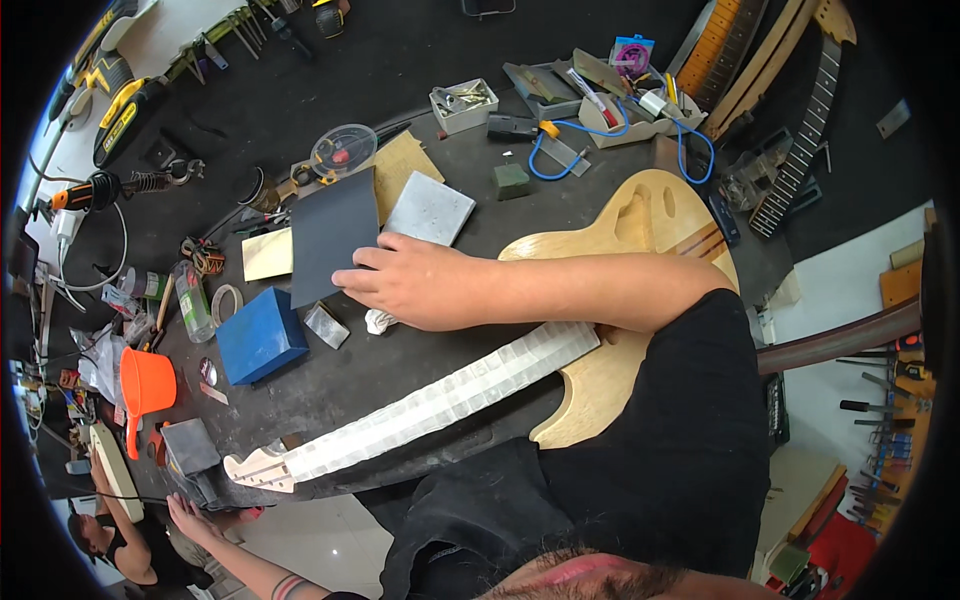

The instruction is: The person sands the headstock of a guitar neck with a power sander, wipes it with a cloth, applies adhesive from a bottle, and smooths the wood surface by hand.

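My right hand [385, 282] reaches across from the right, fingers apart on the edge of a dark sandpaper sheet [325, 230]; its thumb is hidden. A silver-grey plate [428, 210] lies beyond it. Beneath my forearm is a pale wooden guitar body [620, 220], its long neck [430, 405] covered in whitish tape and running left to a bare wooden headstock [260, 472]. My left hand [190, 515] is low at the left near a grey block [191, 446], fingers apart.
A blue block [262, 336], an orange scoop [148, 381], bottles and small tool boxes crowd the bench [380, 370]. Spare necks [798, 135] stand back right; tools hang at right. At lower left a co-worker [150, 555] reaches toward a long cream piece [112, 470].
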Demonstrator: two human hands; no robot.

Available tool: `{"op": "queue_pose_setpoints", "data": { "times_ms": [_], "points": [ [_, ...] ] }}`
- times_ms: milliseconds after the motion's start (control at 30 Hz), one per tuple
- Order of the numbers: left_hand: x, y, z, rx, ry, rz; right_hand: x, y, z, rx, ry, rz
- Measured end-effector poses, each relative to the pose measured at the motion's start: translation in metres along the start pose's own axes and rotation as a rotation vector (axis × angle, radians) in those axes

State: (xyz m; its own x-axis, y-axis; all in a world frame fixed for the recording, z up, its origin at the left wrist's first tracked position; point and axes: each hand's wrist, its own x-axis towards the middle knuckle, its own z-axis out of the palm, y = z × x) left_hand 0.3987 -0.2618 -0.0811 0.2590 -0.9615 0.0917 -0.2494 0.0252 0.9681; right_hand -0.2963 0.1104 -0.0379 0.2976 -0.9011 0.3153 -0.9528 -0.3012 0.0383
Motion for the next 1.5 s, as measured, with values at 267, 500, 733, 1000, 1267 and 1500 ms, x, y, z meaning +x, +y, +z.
{"op": "queue_pose_setpoints", "data": {
  "times_ms": [267, 500, 733, 1000, 1267, 1500],
  "points": [
    [0.004, 0.005, -0.037, 0.184, 0.303, 0.279, -0.03, 0.025, -0.006, -0.127, 0.003, 0.082],
    [-0.028, 0.026, 0.021, 0.063, 0.361, 0.315, -0.094, 0.051, -0.007, 0.058, 0.143, 0.18],
    [-0.085, -0.004, -0.077, -0.056, 0.602, 0.3, -0.104, 0.053, -0.068, 0.164, 0.135, 0.423],
    [-0.183, -0.038, -0.095, -0.338, 0.113, 0.028, -0.133, 0.028, -0.076, 0.476, 0.247, 0.72],
    [-0.3, -0.067, -0.117, -0.613, -0.183, -0.245, -0.08, -0.003, -0.102, 0.374, 0.057, 0.616],
    [-0.308, -0.125, -0.117, 0.48, -0.068, 0.084, -0.045, -0.06, -0.088, 0.851, 0.226, 0.602]
  ]
}}
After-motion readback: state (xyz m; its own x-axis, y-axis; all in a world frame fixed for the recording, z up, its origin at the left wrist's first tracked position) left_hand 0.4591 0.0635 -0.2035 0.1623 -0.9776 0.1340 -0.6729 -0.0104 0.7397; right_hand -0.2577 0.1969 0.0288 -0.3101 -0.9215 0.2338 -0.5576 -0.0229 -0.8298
